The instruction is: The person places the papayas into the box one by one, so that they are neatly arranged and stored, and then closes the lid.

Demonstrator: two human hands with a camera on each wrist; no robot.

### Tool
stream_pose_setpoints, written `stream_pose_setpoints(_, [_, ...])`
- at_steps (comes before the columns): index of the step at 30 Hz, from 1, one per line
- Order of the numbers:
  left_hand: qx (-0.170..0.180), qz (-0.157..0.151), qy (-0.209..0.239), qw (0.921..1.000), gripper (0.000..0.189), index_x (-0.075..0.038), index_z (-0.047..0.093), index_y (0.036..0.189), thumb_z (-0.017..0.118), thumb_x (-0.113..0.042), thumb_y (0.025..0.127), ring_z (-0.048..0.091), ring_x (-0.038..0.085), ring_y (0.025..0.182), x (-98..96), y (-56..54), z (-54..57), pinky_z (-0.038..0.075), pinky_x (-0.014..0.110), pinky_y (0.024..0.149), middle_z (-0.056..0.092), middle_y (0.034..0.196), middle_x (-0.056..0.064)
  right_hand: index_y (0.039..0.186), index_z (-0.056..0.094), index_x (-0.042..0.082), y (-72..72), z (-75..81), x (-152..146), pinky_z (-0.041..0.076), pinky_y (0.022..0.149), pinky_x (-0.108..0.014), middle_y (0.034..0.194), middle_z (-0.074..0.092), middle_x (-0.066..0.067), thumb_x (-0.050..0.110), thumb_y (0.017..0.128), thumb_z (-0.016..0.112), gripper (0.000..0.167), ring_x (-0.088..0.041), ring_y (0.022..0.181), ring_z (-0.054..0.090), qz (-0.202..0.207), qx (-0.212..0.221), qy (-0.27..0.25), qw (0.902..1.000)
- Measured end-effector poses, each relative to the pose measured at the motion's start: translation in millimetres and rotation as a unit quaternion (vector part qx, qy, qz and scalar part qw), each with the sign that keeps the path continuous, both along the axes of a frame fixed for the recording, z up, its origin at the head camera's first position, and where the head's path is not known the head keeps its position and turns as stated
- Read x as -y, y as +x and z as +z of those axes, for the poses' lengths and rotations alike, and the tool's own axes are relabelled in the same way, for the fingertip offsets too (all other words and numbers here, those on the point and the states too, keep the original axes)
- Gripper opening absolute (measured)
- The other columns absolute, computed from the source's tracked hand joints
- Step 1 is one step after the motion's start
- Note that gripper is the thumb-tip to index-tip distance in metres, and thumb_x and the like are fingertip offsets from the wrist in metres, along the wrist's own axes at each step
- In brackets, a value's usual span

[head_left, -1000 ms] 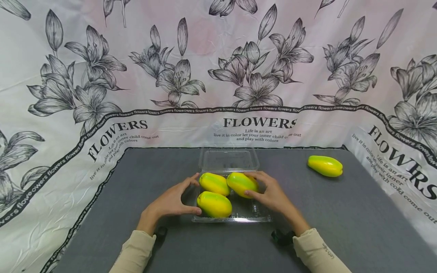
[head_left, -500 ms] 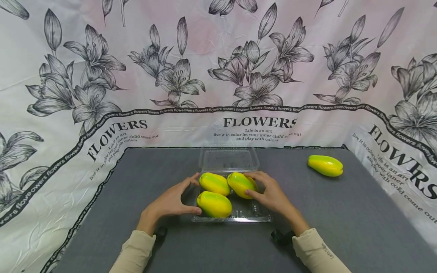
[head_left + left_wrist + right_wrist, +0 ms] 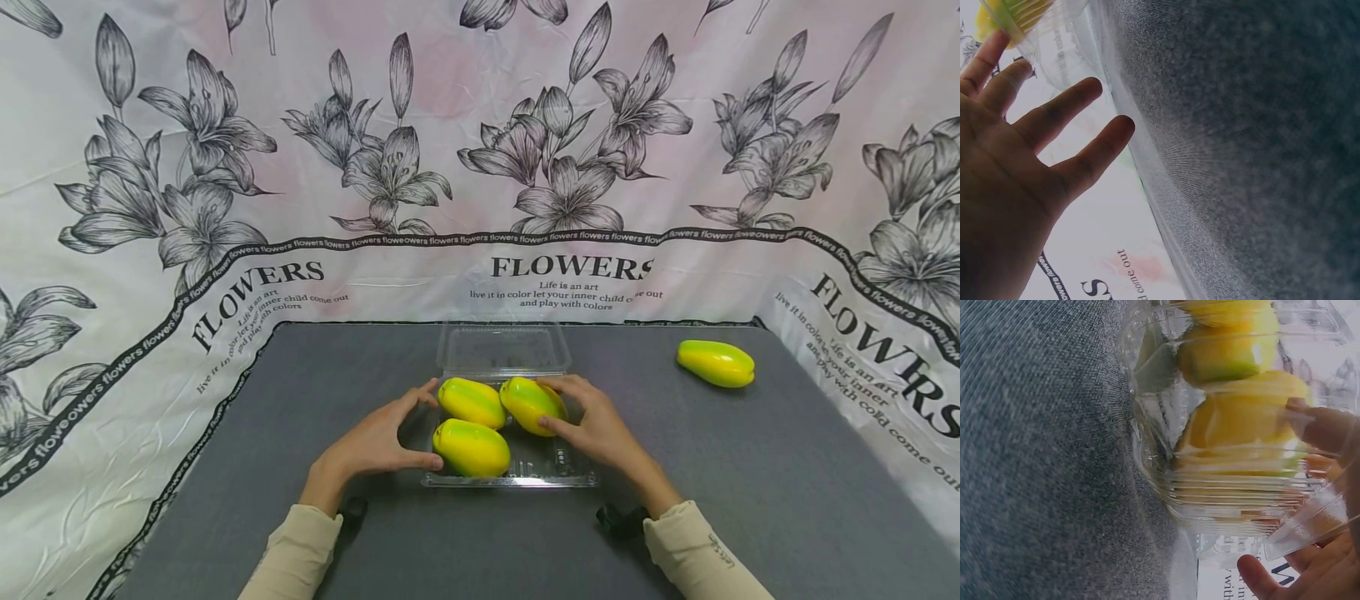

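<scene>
A white cloth (image 3: 420, 287) printed with dark lilies hangs beyond a grey table (image 3: 750, 475). Toward the middle lies a clear plastic box (image 3: 517, 482), its lid (image 3: 502, 348) folded back on the far side. The left hand (image 3: 371, 437) is at the box's left side, its grip loose and fingers spread. The right hand (image 3: 602, 423) has its grip on the right fruit (image 3: 527, 407), thumb and fingers around it, inside the box. The near left fruit (image 3: 471, 448) and far left fruit (image 3: 468, 403) lie there too; a lone fruit (image 3: 716, 364) rests far right.
</scene>
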State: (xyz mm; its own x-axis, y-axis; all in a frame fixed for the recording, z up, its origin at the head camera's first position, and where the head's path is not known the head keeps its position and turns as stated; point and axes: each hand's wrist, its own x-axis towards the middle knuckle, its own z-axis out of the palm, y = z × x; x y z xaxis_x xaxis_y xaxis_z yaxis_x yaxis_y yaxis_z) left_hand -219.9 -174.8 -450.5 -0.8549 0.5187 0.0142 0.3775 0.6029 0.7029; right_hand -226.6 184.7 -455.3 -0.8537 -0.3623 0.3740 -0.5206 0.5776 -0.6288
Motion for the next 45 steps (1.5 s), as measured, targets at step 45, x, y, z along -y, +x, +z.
stream_pose_setpoints(45, [0.002,0.001,0.001,1.0000,0.082,-0.020,0.049,0.140,0.086,-0.055,0.076,0.023,0.029,0.158,-0.6,1.0,0.9,0.025,0.065,0.122,0.020,0.170,-0.012,0.136,0.063,0.006,-7.8,17.8,-148.8,0.040,0.099,-0.059,0.135,0.062,-0.025,0.021,0.093,0.076,0.048,-0.038,0.120,0.051,-0.269,-0.057,-0.044,0.9606])
